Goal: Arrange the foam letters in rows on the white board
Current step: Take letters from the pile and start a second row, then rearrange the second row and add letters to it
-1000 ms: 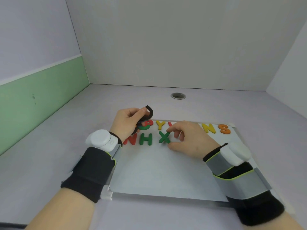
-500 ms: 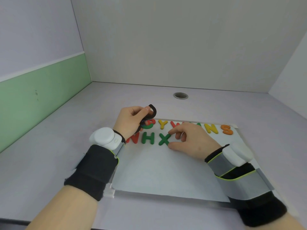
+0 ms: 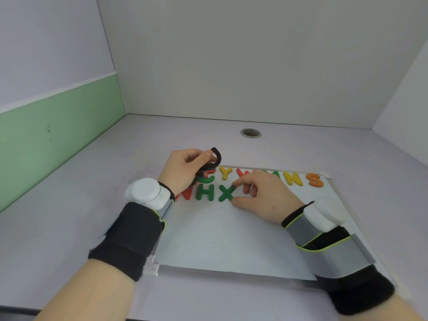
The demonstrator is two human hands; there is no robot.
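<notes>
The white board (image 3: 227, 237) lies flat on the table. Its top row holds a green C (image 3: 208, 179), a yellow Y (image 3: 225, 173), a red letter, a yellow N (image 3: 293, 178) and an orange S (image 3: 314, 180); my right hand hides the letters between. Below them stand a red N (image 3: 185, 195), a green H (image 3: 205, 192) and a green X (image 3: 225, 193). My right hand (image 3: 264, 195) rests on the board with forefinger and thumb touching the X's right side. My left hand (image 3: 185, 169) hovers over the board's top left corner, holding a small stack of foam letters (image 3: 214, 159), black backs showing.
A round metal grommet hole (image 3: 250, 133) sits in the table behind the board. Walls close the space at the back, left and right, the left one with a green band (image 3: 58, 126). Both wrists carry black bands with white devices.
My right hand's fingers have slid slightly right along the green X and stay on its right edge. The left hand keeps the stack of letters in about the same place.
</notes>
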